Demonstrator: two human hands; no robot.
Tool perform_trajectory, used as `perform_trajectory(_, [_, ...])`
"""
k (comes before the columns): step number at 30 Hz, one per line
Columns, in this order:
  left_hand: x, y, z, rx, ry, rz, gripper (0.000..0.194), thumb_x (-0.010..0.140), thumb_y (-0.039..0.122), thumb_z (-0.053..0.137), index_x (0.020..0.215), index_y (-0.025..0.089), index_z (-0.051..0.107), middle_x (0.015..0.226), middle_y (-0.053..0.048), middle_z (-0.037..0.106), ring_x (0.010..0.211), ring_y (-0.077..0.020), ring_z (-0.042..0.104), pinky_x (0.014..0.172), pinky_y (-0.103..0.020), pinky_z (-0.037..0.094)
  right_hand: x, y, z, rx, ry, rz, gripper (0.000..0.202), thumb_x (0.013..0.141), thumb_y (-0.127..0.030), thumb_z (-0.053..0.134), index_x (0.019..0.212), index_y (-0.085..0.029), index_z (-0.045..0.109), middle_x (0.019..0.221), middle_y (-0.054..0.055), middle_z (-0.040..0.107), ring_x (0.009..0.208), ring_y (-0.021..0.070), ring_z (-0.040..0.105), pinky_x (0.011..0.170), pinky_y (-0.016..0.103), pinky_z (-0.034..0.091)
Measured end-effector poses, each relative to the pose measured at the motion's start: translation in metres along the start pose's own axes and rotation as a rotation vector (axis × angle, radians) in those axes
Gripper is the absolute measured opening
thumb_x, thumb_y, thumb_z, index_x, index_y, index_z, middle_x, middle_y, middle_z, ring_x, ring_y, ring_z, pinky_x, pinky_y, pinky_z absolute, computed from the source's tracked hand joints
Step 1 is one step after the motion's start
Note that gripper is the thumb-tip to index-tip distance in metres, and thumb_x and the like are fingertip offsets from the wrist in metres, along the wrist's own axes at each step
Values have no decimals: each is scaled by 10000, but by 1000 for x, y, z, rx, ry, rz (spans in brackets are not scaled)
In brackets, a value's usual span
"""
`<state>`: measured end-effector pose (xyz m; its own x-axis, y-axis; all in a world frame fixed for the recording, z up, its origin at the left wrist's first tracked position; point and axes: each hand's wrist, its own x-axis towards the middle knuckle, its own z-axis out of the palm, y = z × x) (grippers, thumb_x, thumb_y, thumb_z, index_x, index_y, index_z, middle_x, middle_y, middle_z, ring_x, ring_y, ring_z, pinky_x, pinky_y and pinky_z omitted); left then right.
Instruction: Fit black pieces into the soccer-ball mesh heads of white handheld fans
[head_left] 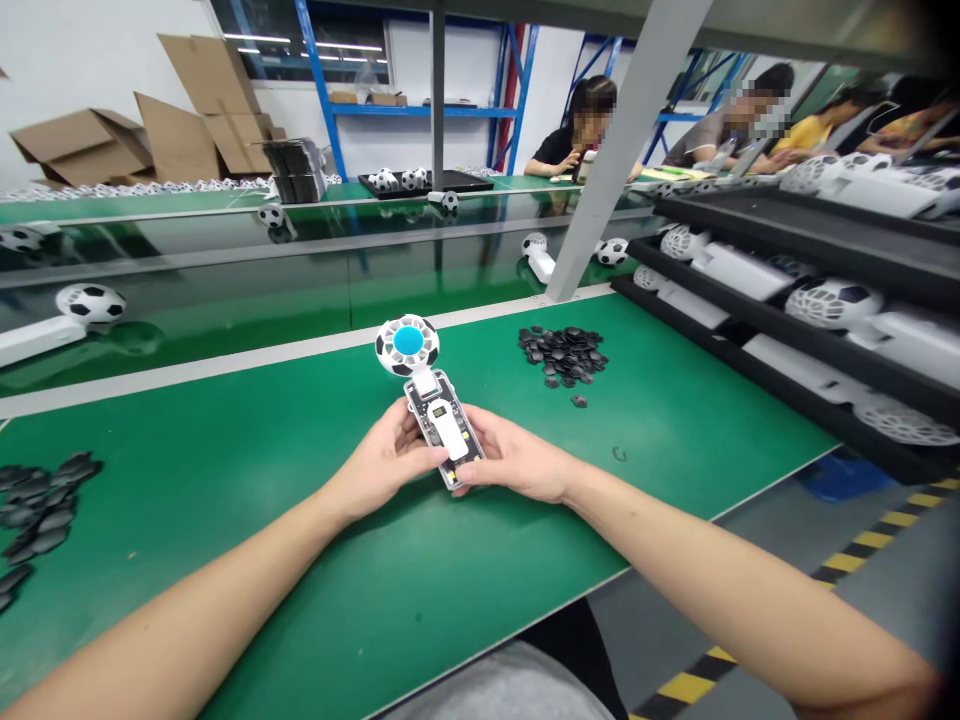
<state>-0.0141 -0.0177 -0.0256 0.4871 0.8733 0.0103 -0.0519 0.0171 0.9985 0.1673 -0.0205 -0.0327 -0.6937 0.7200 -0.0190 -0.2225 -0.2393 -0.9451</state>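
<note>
A handheld device (448, 432) with a football-patterned round head (408, 345) is held above the green table (322, 590). The head has a light-blue disc in its middle and points away from me. On the body a white strip lies over dark parts with small yellow spots. My left hand (386, 455) grips the body's left side, thumb on the face near the lower end. From the right, my right hand (510, 455) holds the same body, its thumb at the bottom corner.
Small black pieces lie in a pile (566, 352) beyond my right hand and in another (45, 505) at the far left. Stacked black trays (795, 300) hold more devices on the right. A conveyor (300, 285) crosses behind; a post (622, 150) rises there. Several people sit beyond.
</note>
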Motion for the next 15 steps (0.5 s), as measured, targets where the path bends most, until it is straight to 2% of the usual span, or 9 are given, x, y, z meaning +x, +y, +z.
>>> perform_trajectory(7, [0,-1,1,19,28,-18,508,711,227,659,1151,161,414,1125,-85,567,1019,-222,549,873,-341,431,-2,-1,2,-26,-9,16,703,679,-164,688,1280,-223,330,1050,57,522,848,126,548,678,264,525])
perform_trajectory(15, [0,-3,3,-85,64,-29,482,675,201,682,1090,136,448,1051,-83,582,966,-214,559,854,-344,429,-3,0,4,-21,-15,0,709,695,-145,677,1299,-242,318,1162,72,479,830,99,527,634,212,511])
